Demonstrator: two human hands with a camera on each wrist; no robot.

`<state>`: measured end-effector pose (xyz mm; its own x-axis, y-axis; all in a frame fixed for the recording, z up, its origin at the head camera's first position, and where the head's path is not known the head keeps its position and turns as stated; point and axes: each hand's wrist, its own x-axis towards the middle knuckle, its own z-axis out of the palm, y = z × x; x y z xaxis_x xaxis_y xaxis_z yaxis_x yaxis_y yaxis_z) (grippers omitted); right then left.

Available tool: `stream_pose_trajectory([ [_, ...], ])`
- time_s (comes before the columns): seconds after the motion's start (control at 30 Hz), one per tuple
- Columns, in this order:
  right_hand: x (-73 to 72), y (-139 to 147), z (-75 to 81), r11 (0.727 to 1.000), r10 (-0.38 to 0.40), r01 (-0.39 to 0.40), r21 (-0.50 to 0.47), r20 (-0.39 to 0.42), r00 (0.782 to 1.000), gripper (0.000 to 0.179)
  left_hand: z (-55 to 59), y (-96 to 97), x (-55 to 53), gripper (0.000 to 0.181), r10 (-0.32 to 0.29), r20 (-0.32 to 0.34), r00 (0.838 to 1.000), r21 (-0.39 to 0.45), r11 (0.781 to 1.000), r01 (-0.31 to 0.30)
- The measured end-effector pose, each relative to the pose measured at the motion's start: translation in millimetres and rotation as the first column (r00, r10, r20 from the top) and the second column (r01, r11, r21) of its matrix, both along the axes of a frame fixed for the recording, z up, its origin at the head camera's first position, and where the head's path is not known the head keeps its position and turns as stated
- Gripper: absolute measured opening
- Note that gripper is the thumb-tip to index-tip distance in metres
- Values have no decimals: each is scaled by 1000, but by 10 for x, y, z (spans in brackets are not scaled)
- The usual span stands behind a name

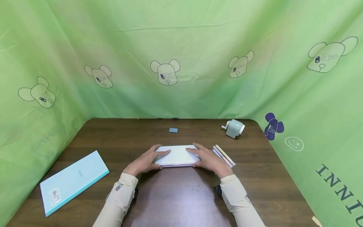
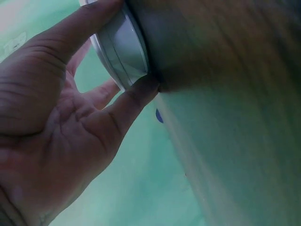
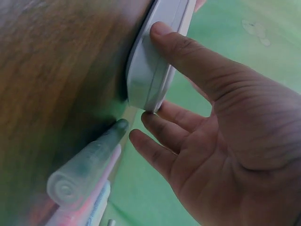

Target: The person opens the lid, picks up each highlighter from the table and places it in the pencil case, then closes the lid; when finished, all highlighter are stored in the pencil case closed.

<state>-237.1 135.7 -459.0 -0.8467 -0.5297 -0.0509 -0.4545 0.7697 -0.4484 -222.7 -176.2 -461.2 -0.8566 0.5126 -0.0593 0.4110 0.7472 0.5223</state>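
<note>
A flat white pencil case [image 1: 177, 155] with rounded corners lies level in front of me, a seam running along its side. My left hand [image 1: 145, 162] grips its left end, thumb at the near side and index finger over the top. At the opposite end my right hand [image 1: 210, 160] holds it in much the same way. In the left wrist view, the fingers spread around the curved end of the case [image 2: 123, 47]. The right wrist view shows the thumb pressed on the near side of the case [image 3: 150, 66], other fingers behind its end.
Several pens or markers [image 1: 224, 156] lie just right of the right hand. Toward the back are a small blue eraser [image 1: 173, 130] and a grey crank pencil sharpener [image 1: 234, 128]. A light blue notebook [image 1: 75, 183] lies at left. Green printed cloth [image 1: 198, 94] surrounds the wooden table.
</note>
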Motion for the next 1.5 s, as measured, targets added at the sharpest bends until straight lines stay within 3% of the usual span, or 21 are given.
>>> stream_pose_trajectory([
  [0.2,-6,-3,3,1000,7,-7,-9,21,1000,70,-48,-56,-10,74,-6,-29,1000,27,1000,7],
  [0.43,-20,35,8,1000,28,-28,13,6,1000,70,-27,-20,7,73,78,67,995,29,996,-80],
  [0.77,-59,109,59,994,51,-47,104,-32,998,69,-15,9,-39,74,42,47,998,18,999,-42],
  [1.5,-40,115,47,991,95,-90,99,-49,994,64,-12,4,-16,74,62,41,997,-9,998,-62],
])
